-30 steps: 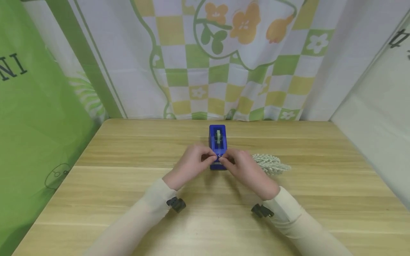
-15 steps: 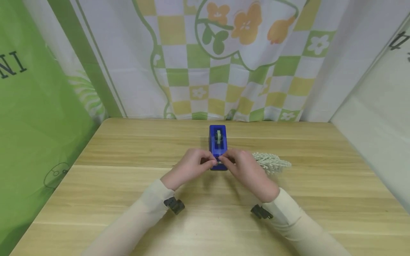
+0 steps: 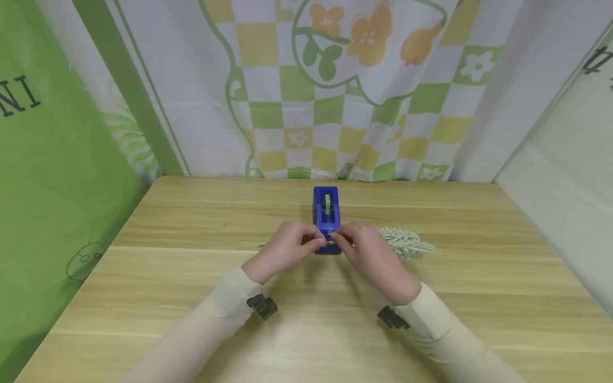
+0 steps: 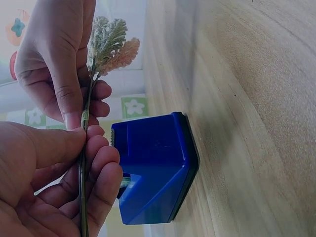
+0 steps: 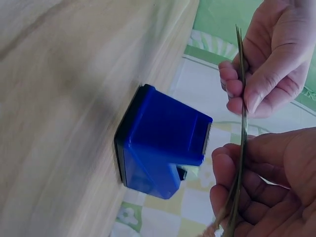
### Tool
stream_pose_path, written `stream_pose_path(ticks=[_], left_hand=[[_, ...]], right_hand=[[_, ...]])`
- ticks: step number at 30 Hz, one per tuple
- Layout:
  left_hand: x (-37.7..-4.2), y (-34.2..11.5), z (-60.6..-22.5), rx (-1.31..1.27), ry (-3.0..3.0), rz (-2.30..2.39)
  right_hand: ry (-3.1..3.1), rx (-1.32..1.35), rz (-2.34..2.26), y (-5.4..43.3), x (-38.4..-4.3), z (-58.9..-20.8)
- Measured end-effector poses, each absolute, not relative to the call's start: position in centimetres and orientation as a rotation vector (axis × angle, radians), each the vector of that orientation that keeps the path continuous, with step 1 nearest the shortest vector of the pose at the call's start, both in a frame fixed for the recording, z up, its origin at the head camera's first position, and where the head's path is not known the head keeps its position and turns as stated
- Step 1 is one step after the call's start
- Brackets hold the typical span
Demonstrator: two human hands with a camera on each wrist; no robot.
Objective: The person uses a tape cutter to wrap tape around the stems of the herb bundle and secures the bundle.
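**Both hands pinching a stem at the tape dispenser**

You are holding a thin green stem (image 4: pixel 83 163) crosswise just in front of the blue tape dispenser (image 3: pixel 326 218), which is sitting on the wooden table (image 3: pixel 191 276). Your left hand (image 3: pixel 286 249) is pinching the stem between thumb and curled fingers, and your right hand (image 3: pixel 369 252) is gripping it the same way, closer to its pale leafy sprig (image 3: pixel 407 244). The sprig is sticking out past your right hand, over the table.
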State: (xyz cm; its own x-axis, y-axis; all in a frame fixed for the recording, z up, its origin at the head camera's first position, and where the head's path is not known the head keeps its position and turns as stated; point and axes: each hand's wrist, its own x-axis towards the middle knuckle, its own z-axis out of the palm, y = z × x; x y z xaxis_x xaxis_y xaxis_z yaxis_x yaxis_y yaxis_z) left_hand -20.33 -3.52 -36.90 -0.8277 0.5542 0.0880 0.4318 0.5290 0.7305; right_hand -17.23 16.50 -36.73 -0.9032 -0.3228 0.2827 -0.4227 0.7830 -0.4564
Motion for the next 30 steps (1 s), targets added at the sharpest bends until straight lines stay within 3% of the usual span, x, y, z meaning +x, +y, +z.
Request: stream_pose_path(ticks=[30], left_hand=[[-20.31,-3.59,-36.6,0.896,2.627,1.14]], right_hand=[[-2.823,0.848,0.7,17.24,-17.72,-36.44]])
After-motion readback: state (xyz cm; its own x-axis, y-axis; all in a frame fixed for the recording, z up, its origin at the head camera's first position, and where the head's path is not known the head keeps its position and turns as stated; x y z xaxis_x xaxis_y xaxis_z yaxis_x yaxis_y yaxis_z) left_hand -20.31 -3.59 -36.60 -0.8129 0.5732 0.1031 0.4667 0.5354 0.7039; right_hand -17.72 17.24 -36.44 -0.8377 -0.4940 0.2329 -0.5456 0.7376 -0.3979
